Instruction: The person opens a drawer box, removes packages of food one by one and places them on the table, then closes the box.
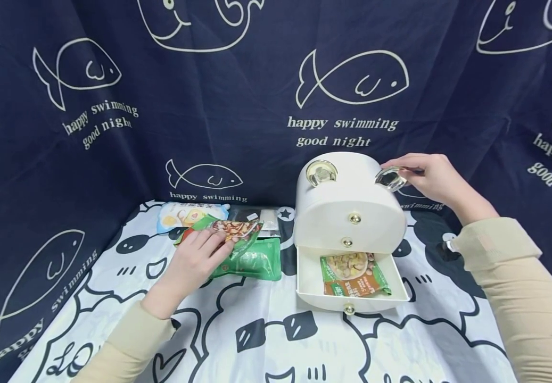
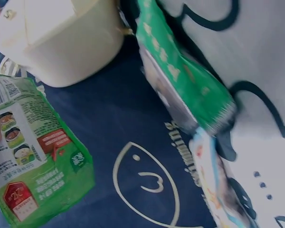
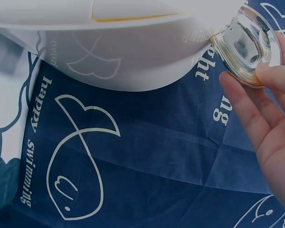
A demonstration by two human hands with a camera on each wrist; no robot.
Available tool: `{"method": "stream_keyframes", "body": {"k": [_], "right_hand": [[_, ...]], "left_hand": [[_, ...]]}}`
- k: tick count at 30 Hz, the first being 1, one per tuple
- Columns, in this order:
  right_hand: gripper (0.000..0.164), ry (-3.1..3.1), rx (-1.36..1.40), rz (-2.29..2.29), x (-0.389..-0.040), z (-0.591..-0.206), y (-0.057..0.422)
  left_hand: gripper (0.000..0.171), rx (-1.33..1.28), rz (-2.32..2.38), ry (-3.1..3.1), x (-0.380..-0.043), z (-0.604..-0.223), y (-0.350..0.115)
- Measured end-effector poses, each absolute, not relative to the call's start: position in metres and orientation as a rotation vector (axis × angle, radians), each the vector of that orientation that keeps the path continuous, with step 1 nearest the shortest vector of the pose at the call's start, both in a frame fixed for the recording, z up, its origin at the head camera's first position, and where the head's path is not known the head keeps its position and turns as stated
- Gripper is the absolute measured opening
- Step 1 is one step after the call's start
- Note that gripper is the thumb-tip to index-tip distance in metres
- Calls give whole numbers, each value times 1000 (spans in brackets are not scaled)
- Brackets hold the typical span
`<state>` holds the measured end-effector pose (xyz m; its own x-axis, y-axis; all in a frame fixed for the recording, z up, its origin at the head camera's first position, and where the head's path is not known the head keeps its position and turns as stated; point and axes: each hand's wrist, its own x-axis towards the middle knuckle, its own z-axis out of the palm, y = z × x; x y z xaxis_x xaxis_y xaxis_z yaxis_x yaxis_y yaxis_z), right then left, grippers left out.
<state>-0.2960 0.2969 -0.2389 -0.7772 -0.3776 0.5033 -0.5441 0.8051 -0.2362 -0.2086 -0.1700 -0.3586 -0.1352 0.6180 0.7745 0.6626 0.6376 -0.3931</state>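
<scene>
My left hand [image 1: 199,258] grips a green and red food packet [image 1: 237,229] over the other packets. In the left wrist view the printed back of the green packet [image 2: 42,152] faces the camera, with a fingertip at its left edge. Beneath it in the head view lies another green packet [image 1: 261,260]. At the right, my right hand [image 1: 429,175] pinches a shiny gold round ear [image 3: 247,47] on top of a white storage box [image 1: 347,218]. The box's lower drawer [image 1: 309,276] is pulled out, and a brown and green food packet [image 1: 354,274] lies in it.
A light blue and white pouch [image 1: 191,215] and a dark, clear-windowed package [image 1: 268,218] lie behind the green packets. The second gold ear [image 1: 321,173] tops the box's left side. A navy fish-print curtain [image 1: 256,106] stands close behind the patterned cloth [image 1: 237,330].
</scene>
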Motion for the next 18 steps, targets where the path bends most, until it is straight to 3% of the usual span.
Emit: {"method": "stream_keyframes", "body": {"k": [11, 18], "right_hand": [[32, -2586, 685, 525, -297, -237, 297], [32, -2573, 685, 538, -297, -237, 296]], "left_hand": [[29, -971, -29, -1877, -216, -373, -199], [22, -959, 14, -1928, -220, -382, -218]]}}
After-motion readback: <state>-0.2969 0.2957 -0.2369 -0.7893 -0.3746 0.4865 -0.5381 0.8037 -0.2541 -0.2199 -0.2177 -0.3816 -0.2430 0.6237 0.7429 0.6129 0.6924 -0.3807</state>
